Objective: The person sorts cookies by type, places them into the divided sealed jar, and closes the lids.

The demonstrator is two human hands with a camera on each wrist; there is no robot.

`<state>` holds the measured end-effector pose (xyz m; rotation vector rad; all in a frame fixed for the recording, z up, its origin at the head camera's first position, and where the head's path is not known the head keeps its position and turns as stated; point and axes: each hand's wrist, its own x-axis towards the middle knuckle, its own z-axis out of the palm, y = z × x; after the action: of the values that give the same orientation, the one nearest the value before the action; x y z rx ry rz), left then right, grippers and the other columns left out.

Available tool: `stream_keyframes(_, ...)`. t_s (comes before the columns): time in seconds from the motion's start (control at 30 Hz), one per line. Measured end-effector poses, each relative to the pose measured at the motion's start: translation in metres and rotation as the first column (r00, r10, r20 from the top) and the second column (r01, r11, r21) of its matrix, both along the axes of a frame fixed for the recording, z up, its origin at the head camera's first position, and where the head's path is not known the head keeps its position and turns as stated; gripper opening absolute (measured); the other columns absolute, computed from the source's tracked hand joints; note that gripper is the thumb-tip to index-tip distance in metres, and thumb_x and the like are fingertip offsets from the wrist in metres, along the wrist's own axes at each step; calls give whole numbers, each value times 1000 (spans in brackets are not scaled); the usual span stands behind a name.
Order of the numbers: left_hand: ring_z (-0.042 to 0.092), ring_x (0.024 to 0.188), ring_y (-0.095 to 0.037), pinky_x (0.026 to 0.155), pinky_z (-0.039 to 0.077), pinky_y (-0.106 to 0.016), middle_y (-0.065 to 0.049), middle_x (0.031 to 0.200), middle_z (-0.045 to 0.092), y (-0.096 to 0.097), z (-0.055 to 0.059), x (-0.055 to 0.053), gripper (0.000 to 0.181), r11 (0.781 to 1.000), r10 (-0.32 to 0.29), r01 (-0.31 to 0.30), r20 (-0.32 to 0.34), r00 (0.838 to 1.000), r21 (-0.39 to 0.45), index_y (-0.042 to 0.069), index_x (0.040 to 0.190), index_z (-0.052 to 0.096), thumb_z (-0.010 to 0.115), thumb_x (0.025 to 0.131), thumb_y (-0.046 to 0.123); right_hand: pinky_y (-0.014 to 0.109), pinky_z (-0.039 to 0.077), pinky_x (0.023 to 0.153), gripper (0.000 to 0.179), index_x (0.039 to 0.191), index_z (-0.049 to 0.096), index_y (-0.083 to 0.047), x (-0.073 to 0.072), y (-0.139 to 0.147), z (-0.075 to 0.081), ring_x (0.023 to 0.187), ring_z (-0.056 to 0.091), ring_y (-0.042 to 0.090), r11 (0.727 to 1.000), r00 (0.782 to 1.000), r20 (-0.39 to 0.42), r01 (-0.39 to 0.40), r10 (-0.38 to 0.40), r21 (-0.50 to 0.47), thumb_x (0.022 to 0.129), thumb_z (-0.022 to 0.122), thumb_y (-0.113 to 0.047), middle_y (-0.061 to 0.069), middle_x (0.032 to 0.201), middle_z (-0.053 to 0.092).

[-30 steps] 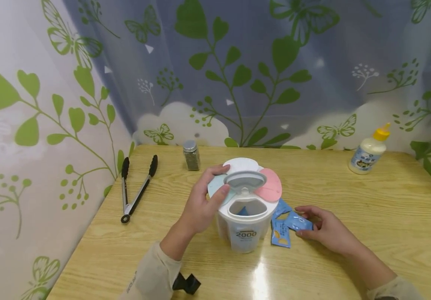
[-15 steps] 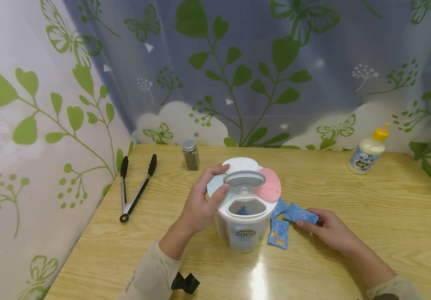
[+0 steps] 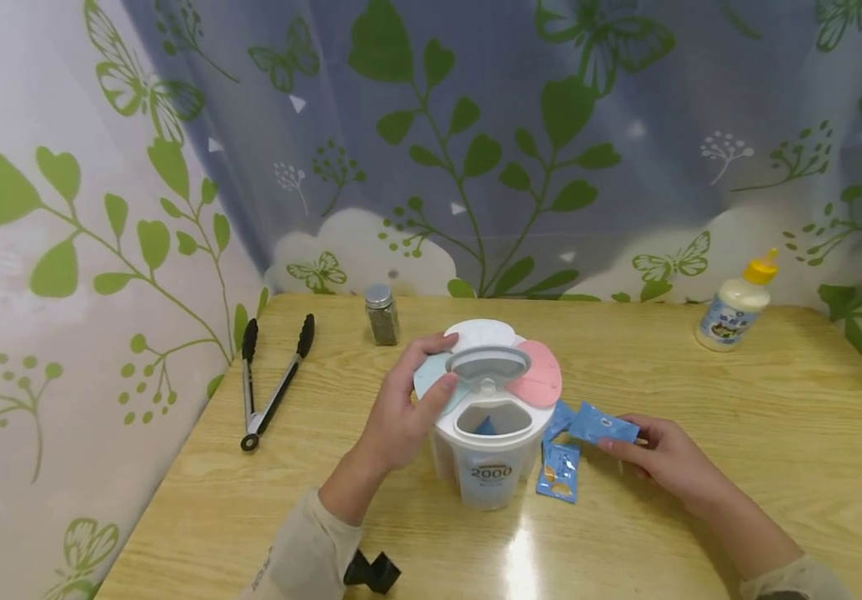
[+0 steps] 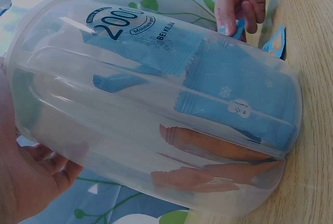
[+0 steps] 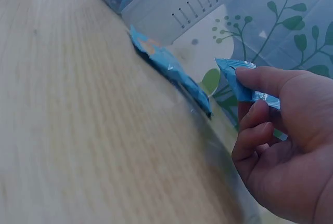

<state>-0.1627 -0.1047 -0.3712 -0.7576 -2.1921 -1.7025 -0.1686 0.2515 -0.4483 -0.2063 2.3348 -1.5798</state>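
A clear compartmented container (image 3: 489, 492) stands on the table in the head view. Its lid has petal flaps, one of them pink (image 3: 539, 373); the grey-rimmed front flap (image 3: 488, 363) is raised over an opening. My left hand (image 3: 401, 412) grips the lid's left side, thumb on top. Between thumb and fingers, my right hand (image 3: 674, 462) pinches a blue packet (image 3: 599, 422) above the table, right of the container. Below it lie another blue packet (image 3: 559, 473) and a partly hidden one (image 3: 555, 421). Inside the container, the left wrist view shows blue packets (image 4: 234, 91) and orange-brown packets (image 4: 208, 143) in separate compartments.
Black-tipped tongs (image 3: 266, 408) lie spread at the left. A small silver-capped jar (image 3: 382, 317) stands behind the container. At the back right is a bottle with a yellow nozzle (image 3: 734, 308). A black object (image 3: 373, 572) sits by the left sleeve. Patterned curtains border the table.
My right hand has picked up the blue packet from the others and lifted it slightly. One packet on the table shifted a little. The left hand keeps its grip on the lid.
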Motion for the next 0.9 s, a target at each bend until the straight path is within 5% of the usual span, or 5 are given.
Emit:
stream_keyframes(0.23, 43, 142, -27, 116, 37, -48, -13, 148, 51, 0, 0, 0, 46, 1000, 4, -4, 0, 1000, -5, 6, 137, 52, 55, 99, 31, 27, 36, 45, 42, 124, 58, 7, 3, -4, 15, 51, 37, 5, 1000, 1000, -15, -9, 9, -4, 97, 65, -25, -6, 58, 41)
stream_keyframes(0.7, 42, 144, -28, 118, 34, -51, -12, 147, 53, 0, 0, 0, 44, 1000, 17, -17, -8, 1000, -11, 6, 137, 53, 55, 99, 29, 31, 35, 42, 18, 110, 59, 2, 14, -7, 40, 51, 42, 11, 979, 988, -108, -127, 110, -159, 103, 55, -14, -4, 73, 56)
stream_keyframes(0.9, 42, 143, -27, 118, 34, -50, -12, 147, 53, 0, -2, -1, 43, 1000, 19, -19, -10, 1000, -11, 6, 136, 54, 55, 99, 28, 34, 36, 42, 18, 118, 59, -3, 18, -10, 50, 51, 47, 10, 971, 979, -163, -155, 126, -184, 103, 52, -9, 1, 79, 62)
